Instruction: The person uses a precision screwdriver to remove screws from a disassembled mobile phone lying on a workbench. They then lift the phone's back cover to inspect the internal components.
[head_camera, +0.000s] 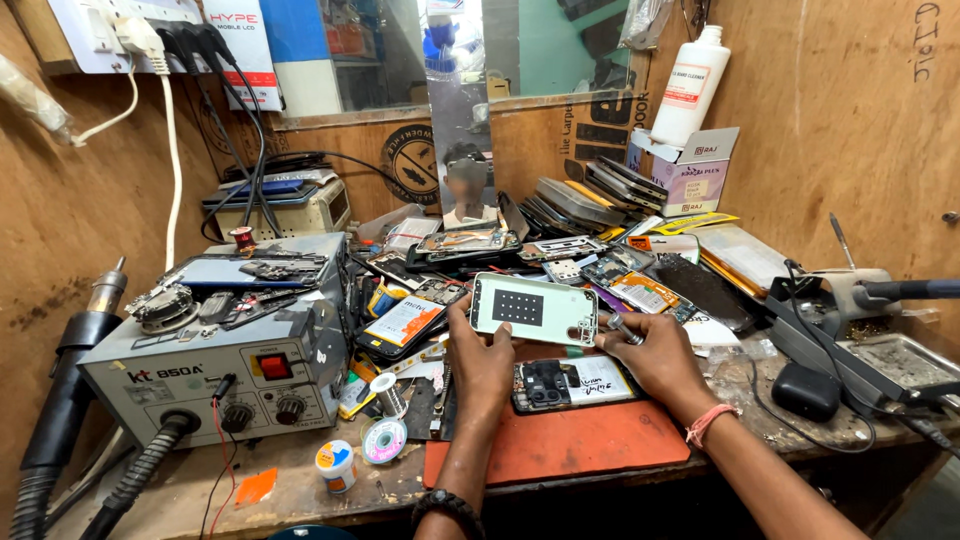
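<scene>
A: Quickly, near edge first. What is held?

B: A pale green phone panel (533, 309) is held up over the surface (300, 490), flat side to the camera, probably so it can be looked over. The left hand (482, 362) is clamped on its left edge, fingers closed round the rim. The right hand (655, 355) is closed on the right edge; a small dark tool seems pinched there too, but that cannot be told for sure.

A: Underneath?

B: An opened phone (572, 383) is laid face down on the orange mat (570, 440), insides exposed, likely kept there so parts are not lost. Solder spools (385, 438) are set just left of the mat, within reach.

A: Further back?

B: A grey hot-air station (215, 375) is placed at left, with boards piled on top. A heap of phone parts (560, 250) is stacked behind the panel. A white bottle (689, 85) is stood on a box by the wall.
</scene>
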